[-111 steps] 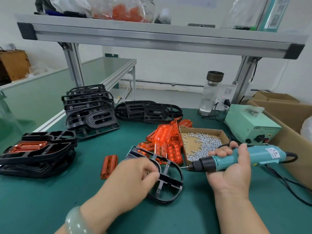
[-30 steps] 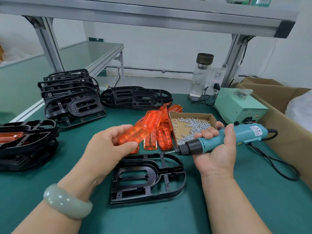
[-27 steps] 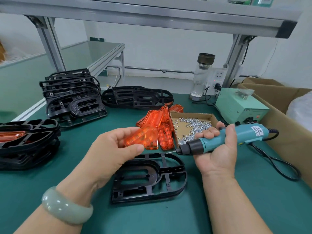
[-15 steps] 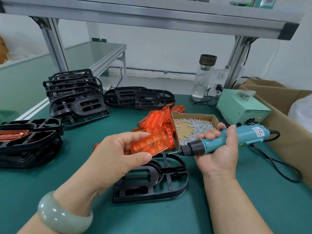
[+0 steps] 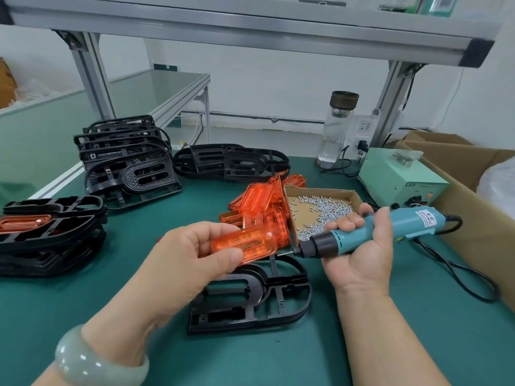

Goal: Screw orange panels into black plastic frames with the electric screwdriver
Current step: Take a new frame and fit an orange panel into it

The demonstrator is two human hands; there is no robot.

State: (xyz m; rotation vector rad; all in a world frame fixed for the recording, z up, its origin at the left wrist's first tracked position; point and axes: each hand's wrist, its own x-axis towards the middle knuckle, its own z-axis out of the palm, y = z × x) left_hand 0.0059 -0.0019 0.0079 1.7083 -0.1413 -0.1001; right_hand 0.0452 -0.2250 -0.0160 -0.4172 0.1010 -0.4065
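My left hand (image 5: 184, 260) pinches a clear orange panel (image 5: 248, 245) between thumb and fingers, just above a black plastic frame (image 5: 259, 296) that lies flat on the green mat. My right hand (image 5: 362, 246) grips the teal electric screwdriver (image 5: 370, 232). Its bit points left and almost touches the panel's right end. More orange panels (image 5: 262, 204) are heaped behind the held one. An open cardboard tray of small silver screws (image 5: 320, 213) stands next to that heap.
Black frames are stacked at the back left (image 5: 125, 160) and back centre (image 5: 231, 162). Finished frames with orange panels (image 5: 47, 232) pile at the left edge. A green power box (image 5: 401, 182), a glass bottle (image 5: 337, 129), a large cardboard box (image 5: 473, 196) and the screwdriver cord (image 5: 459, 274) crowd the right.
My left hand took an orange panel from the heap, turned it and brought it down toward the black frame. The frame now lies flat in front of me. The screwdriver hand barely moved.
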